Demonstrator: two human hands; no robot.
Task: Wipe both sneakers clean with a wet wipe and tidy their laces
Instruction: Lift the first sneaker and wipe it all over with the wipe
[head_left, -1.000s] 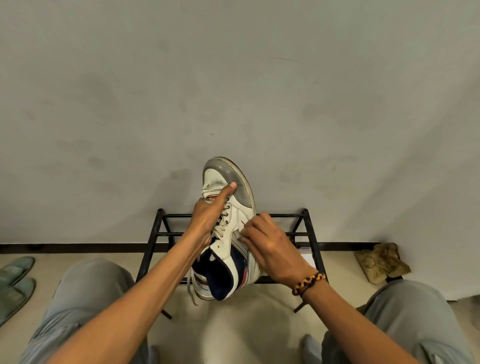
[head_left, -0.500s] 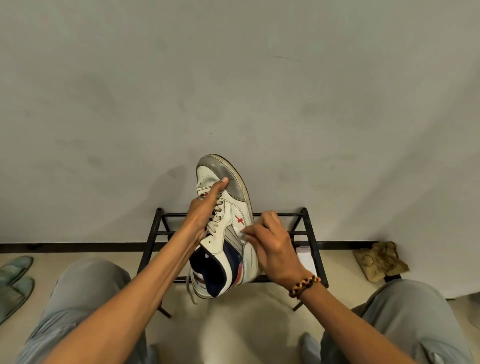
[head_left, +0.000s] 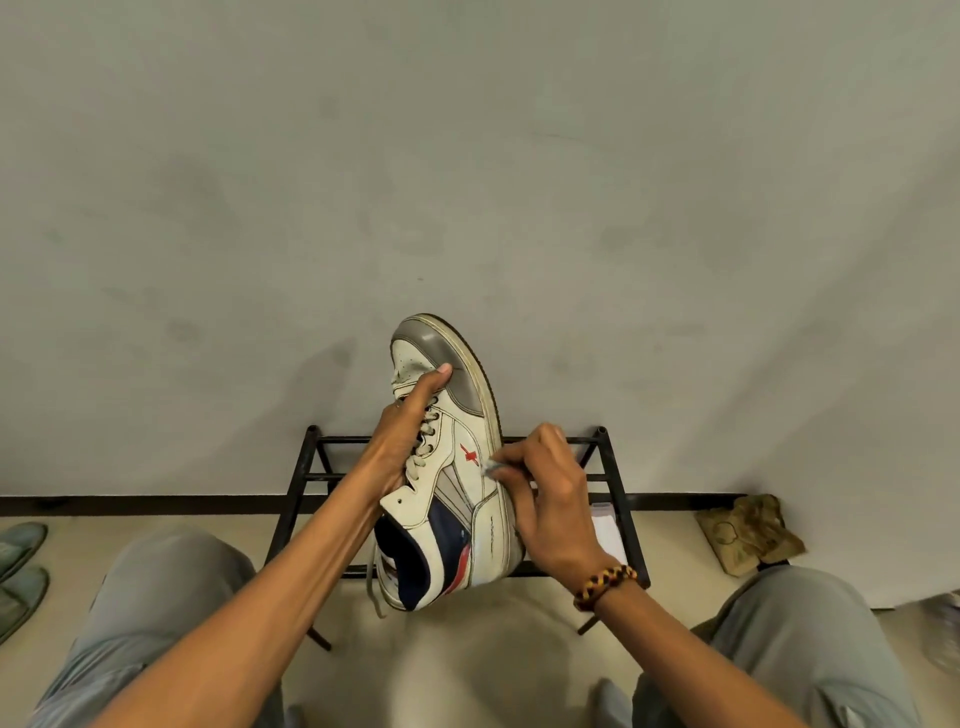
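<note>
A white, grey and navy sneaker (head_left: 457, 467) is held in the air, toe up, in front of a black metal shoe rack (head_left: 618, 467) that stands against the wall. It is gripped by the left hand (head_left: 402, 436), whose palm lies along the laced side, with the thumb stretched up to the grey toe cap. A small, greyish wet wipe (head_left: 491, 468) is pinched in the curled fingers of the right hand (head_left: 550, 499) and pressed to the sneaker's side panel, just beside the red logo. A beaded bracelet (head_left: 605, 584) is worn on the right wrist.

The task is judged to be under way but far from finished: one sneaker's side is being wiped, and scuffs can be seen along the sole edge and toe. The laces (head_left: 423, 441) are threaded, yet a loose end (head_left: 370, 582) hangs below the heel, so tidying appears not yet done. No second sneaker can be made out, so its state cannot be told.

Further out, grey slippers (head_left: 21, 571) lie on the floor at the left, a crumpled brown paper bag (head_left: 748, 532) lies at the right by the wall, and something white (head_left: 605, 530) is seen behind the rack's right frame.
</note>
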